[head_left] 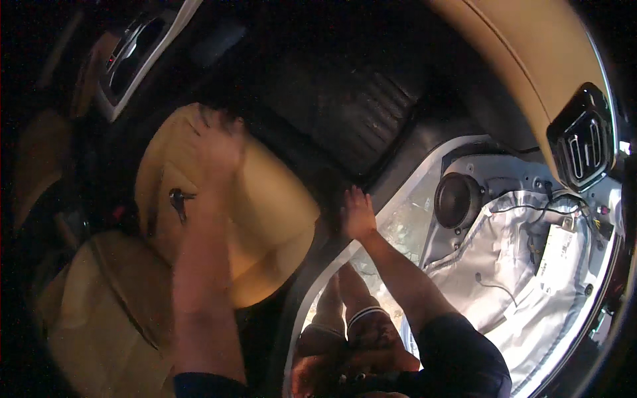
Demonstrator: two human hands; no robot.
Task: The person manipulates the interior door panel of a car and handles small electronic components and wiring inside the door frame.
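Observation:
My left hand (216,139) is over the front part of a tan leather seat cushion (269,222). Its blurred fingers look spread at the dark front edge, and I cannot make out whether they touch it. A small dark ratchet-like tool (179,202) lies on the cushion beside my left forearm. My right hand (358,211) rests, fingers stretched out, on the dark trim (322,249) along the door opening, right of the seat.
A black ribbed floor mat (358,113) lies ahead. The open door (511,265), with a round speaker (456,199), wiring and silvery lining, fills the right. Tan dashboard trim (511,40) and an air vent (580,136) are upper right; the centre console (129,63) is upper left.

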